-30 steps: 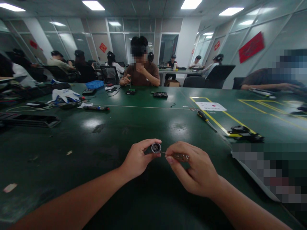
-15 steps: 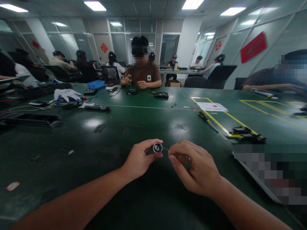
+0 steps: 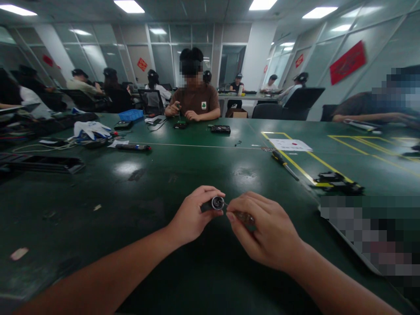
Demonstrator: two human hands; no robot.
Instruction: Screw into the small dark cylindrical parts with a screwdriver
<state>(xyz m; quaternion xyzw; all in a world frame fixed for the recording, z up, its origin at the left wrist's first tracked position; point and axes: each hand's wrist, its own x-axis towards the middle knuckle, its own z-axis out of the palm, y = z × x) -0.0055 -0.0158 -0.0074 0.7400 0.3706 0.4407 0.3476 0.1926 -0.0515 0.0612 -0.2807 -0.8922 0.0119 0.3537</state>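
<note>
Above the green table point(image 3: 157, 258), my left hand point(image 3: 192, 215) is closed around a small dark cylinder point(image 3: 217, 202) with a pale ring at its open end. That end faces me and shows parts inside that are too small to name. My right hand point(image 3: 265, 227) grips a screwdriver point(image 3: 244, 217) by its brownish, see-through handle. The thin shaft points left, and its tip is at the right side of the ring; whether it touches the parts inside I cannot tell.
A yellow-and-black screwdriver point(image 3: 285, 165) lies right of centre, near black parts point(image 3: 339, 183) and a white sheet point(image 3: 290, 145). White gloves point(image 3: 92, 130), a marker-like tool point(image 3: 134, 148) and a blue basket point(image 3: 131, 115) are at left. A person in brown point(image 3: 193, 103) works opposite.
My right hand has moved slightly left, bringing the screwdriver closer to the cylinder. The cylinder's open end has turned a little and shifted slightly right. My left hand keeps its hold.
</note>
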